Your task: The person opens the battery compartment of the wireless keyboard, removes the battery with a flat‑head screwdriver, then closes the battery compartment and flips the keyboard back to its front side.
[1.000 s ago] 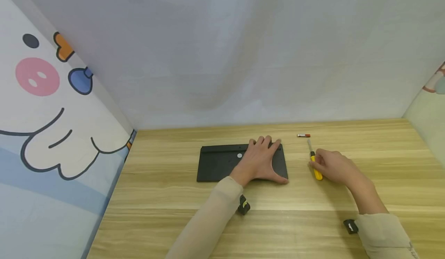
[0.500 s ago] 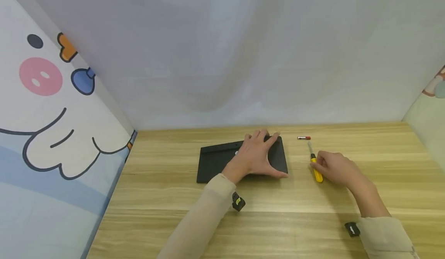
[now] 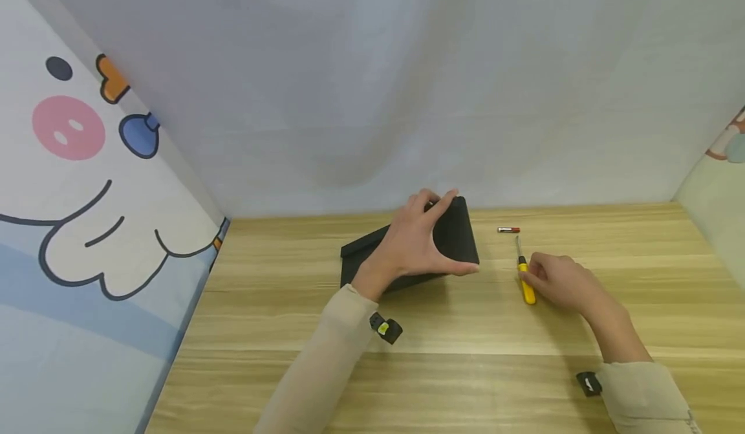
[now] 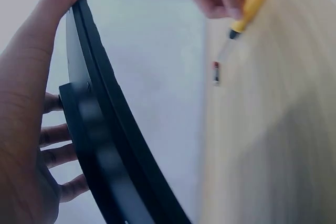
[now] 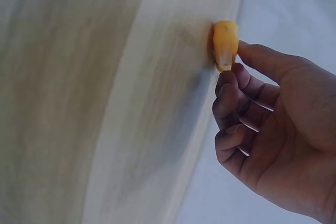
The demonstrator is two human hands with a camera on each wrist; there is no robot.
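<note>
My left hand [image 3: 404, 243] grips a thin black keyboard [image 3: 458, 230], underside toward me, thumb on its near edge and fingers over its far edge. Its right end is raised off the table while the left end stays low. In the left wrist view the keyboard [image 4: 105, 140] shows a thicker ridge along one side, and the fingers reach behind it. My right hand [image 3: 561, 280] pinches the yellow handle of a screwdriver [image 3: 528, 285] between thumb and fingers, its metal shaft pointing away from me. In the right wrist view only the yellow handle end [image 5: 226, 43] shows.
A small red and black battery [image 3: 508, 230] lies just beyond the screwdriver's tip. The wooden table [image 3: 262, 330] meets a pale cloth wall [image 3: 349, 130] behind, and a cartoon-printed panel [image 3: 87, 214] rises at the left.
The keyboard was flat on the table; my left hand has lifted its right end, tilting it up and moving slightly left and away. The right hand stays in place with the screwdriver.
</note>
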